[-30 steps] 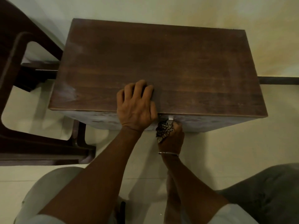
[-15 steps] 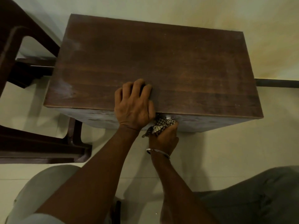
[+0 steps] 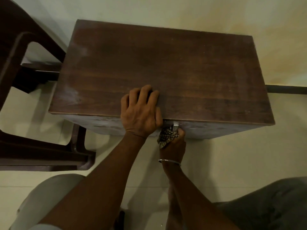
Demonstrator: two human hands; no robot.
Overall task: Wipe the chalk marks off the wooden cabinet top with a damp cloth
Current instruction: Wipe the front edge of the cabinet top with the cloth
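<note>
The wooden cabinet top [image 3: 182, 72] is a dark brown, wood-grained rectangle seen from above, set against a pale wall [image 3: 166, 10]. Faint whitish chalk marks [image 3: 73, 95] smear its left end, with a lighter patch farther back along the same side. The cabinet's front face [image 3: 103, 125] below the top also shows pale, cloudy smears.

The checked cloth [image 3: 166, 136] is not on the top. It is bunched in the right hand [image 3: 174, 146], whose fingers are clenched round it, and it is held against the front face just under the near edge. It touches a small metal pull [image 3: 175, 126] there. Whether the fingers also grasp the pull cannot be told.

The left hand [image 3: 141, 113] rests on the near edge of the top, just left of the cloth. Its palm lies over the edge, its fingers are slightly bent with the tips pressing on the wood, and it holds nothing.

A thin metal bangle [image 3: 169, 161] circles the right wrist. A dark brown plastic chair [image 3: 33, 146] stands just beside the cabinet's left end on a pale tiled floor [image 3: 232, 163]. A dark strip [image 3: 285, 89] runs along the base of the wall on the right. The person's knees show at the bottom, the left one [image 3: 49, 193] in light fabric and the right one [image 3: 265, 205] in grey.
</note>
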